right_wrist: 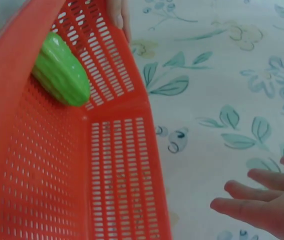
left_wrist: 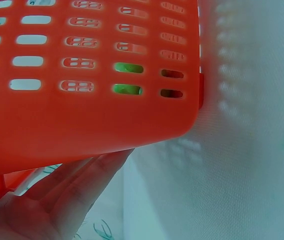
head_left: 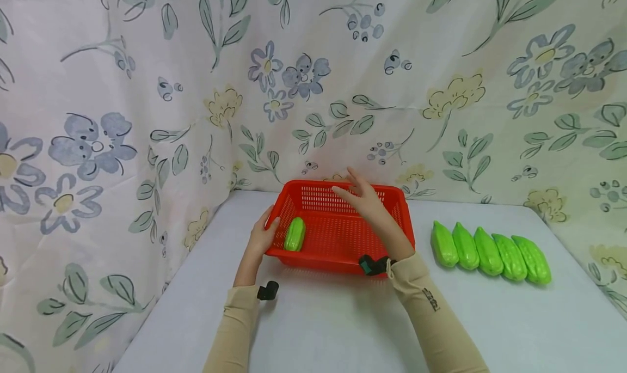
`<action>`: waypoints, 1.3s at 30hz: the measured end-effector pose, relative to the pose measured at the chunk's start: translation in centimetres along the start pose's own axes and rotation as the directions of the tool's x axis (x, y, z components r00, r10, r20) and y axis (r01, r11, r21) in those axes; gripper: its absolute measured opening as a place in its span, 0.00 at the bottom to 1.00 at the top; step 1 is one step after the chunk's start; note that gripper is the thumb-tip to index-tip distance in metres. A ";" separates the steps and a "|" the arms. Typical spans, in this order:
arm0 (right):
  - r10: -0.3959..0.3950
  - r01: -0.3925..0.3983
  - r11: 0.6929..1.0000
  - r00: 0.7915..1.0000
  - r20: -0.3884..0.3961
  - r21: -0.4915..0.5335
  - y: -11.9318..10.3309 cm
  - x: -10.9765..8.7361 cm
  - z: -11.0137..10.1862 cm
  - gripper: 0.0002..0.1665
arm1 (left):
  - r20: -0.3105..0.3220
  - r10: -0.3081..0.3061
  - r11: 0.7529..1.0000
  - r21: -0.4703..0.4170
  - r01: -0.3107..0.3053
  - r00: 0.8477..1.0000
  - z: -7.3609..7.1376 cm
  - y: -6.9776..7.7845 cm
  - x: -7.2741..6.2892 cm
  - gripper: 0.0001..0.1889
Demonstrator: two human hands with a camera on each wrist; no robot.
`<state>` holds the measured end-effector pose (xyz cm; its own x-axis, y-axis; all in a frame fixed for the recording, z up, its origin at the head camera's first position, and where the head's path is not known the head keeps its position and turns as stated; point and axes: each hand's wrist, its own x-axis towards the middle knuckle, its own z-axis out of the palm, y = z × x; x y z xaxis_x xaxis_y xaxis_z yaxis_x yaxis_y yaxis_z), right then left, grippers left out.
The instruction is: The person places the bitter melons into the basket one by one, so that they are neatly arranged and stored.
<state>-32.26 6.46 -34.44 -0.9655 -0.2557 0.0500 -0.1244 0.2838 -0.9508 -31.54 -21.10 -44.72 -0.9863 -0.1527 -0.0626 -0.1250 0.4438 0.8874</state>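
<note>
A red plastic basket [head_left: 333, 263] with slotted walls sits on the white table. My left hand [head_left: 263, 236] grips its left rim, thumb over the edge and fingers along the outer wall. In the left wrist view, those fingers [left_wrist: 89, 187] lie against the slotted wall [left_wrist: 92, 120]. Inside the basket, near the left side, lies one glossy, bumpy green gourd [head_left: 295, 234]; the right wrist view shows this gourd [right_wrist: 62, 71] closer. My right hand [head_left: 364, 200] is above the basket's back right part, fingers spread and holding nothing.
Several similar green gourds [head_left: 487, 253] lie side by side in a row on the table, right of the basket. A flowered curtain [head_left: 303, 79] hangs behind and around the table [head_left: 323, 329]. The basket's back rim is close to the curtain.
</note>
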 end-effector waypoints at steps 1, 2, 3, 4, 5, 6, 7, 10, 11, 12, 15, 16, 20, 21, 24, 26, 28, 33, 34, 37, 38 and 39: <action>0.003 -0.003 1.000 1.000 0.000 0.005 0.1 -0.1 -0.4 0.49 | -0.001 0.002 1.000 0.001 -0.002 1.000 0.0 0.0 0.0 0.31; 0.003 -0.003 1.000 1.000 -0.004 0.010 0.2 -0.1 -0.7 0.49 | -0.003 0.000 1.000 0.000 0.000 1.000 0.0 -0.1 0.1 0.30; 0.006 -0.005 1.000 1.000 -0.008 0.013 0.3 -0.1 -1.1 0.49 | -0.005 0.002 1.000 0.004 -0.002 1.000 0.0 -0.1 0.1 0.30; 0.007 -0.007 1.000 1.000 -0.008 0.020 0.4 -0.2 -1.4 0.49 | -0.007 0.000 1.000 0.003 0.000 1.000 0.0 -0.1 0.1 0.30; 0.005 -0.005 1.000 1.000 -0.010 0.025 0.6 -0.2 -1.8 0.49 | -0.008 0.000 1.000 0.003 0.000 1.000 0.0 -0.1 0.1 0.30; 0.005 -0.004 1.000 1.000 -0.014 0.030 0.7 -0.2 -2.1 0.50 | -0.009 -0.001 1.000 0.003 0.001 1.000 0.0 -0.1 0.1 0.30; 0.002 -0.002 1.000 1.000 -0.019 0.027 0.8 -0.2 -2.5 0.50 | -0.008 -0.003 1.000 0.004 0.003 1.000 0.0 -0.1 0.1 0.30; 0.004 -0.004 1.000 1.000 -0.029 0.024 1.2 -0.3 -3.3 0.51 | -0.004 -0.007 1.000 0.000 0.007 1.000 0.0 0.0 0.1 0.30; 0.006 -0.005 1.000 0.999 -0.035 0.026 1.3 -0.4 -3.5 0.51 | -0.003 -0.008 1.000 -0.001 0.008 1.000 0.0 0.1 0.1 0.30; 0.008 -0.007 1.000 0.999 -0.042 0.027 1.4 -0.4 -3.8 0.51 | -0.002 -0.006 1.000 -0.001 0.006 1.000 0.1 0.1 0.1 0.30; 0.002 -0.001 1.000 0.999 -0.051 0.027 1.7 -0.6 -4.4 0.51 | -0.004 -0.003 1.000 -0.002 0.003 1.000 0.1 0.1 0.1 0.30; 0.001 0.000 1.000 0.999 -0.053 0.026 1.8 -0.7 -4.7 0.51 | -0.004 -0.004 1.000 -0.002 0.004 1.000 0.1 0.1 0.1 0.30; 0.016 -0.016 1.000 0.998 -0.055 0.005 2.3 -1.1 -5.5 0.51 | -0.006 -0.015 1.000 0.004 0.015 1.000 0.1 0.0 0.1 0.30; 0.022 -0.022 1.000 0.998 -0.057 0.003 2.3 -1.2 -5.8 0.51 | -0.007 -0.015 1.000 0.009 0.015 1.000 0.1 0.0 0.1 0.30; 0.026 -0.027 1.000 0.997 -0.071 -0.011 2.6 -1.5 -6.4 0.51 | -0.008 -0.018 1.000 0.016 0.018 1.000 0.1 -0.1 0.1 0.30; 0.017 -0.019 1.000 0.997 -0.076 -0.022 2.8 -1.6 -6.8 0.51 | -0.007 -0.017 1.000 0.017 0.017 1.000 0.0 0.0 0.1 0.30; 0.012 -0.015 0.999 0.996 -0.083 -0.035 3.0 -1.8 -7.1 0.51 | -0.007 -0.018 1.000 0.018 0.018 1.000 0.0 0.0 0.1 0.30; 0.022 -0.026 0.999 0.996 -0.088 -0.044 3.4 -2.3 -8.0 0.51 | -0.008 -0.020 0.999 0.025 0.020 1.000 0.1 0.1 0.0 0.30; 0.027 -0.031 0.998 0.996 -0.090 -0.046 3.6 -2.4 -8.2 0.51 | -0.009 -0.020 0.999 0.026 0.021 1.000 0.1 0.1 0.0 0.30; 0.031 -0.037 0.998 0.995 -0.099 -0.057 4.2 -2.6 -8.7 0.51 | -0.009 -0.018 1.000 0.022 0.018 1.000 0.1 0.1 0.0 0.30; 0.034 -0.041 0.997 0.994 -0.104 -0.062 4.4 -2.6 -8.9 0.51 | -0.008 -0.019 1.000 0.018 0.019 1.000 0.1 0.1 0.0 0.30; 0.036 -0.043 0.997 0.994 -0.108 -0.066 4.6 -2.7 -9.1 0.52 | -0.008 -0.017 1.000 0.017 0.017 1.000 0.1 0.0 -0.1 0.30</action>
<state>-32.34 16.83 -36.18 -0.9883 -0.1445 0.0488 -0.0977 0.3547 -0.9299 -31.50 -21.02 -44.73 -0.9831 -0.1676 -0.0742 -0.1441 0.4559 0.8783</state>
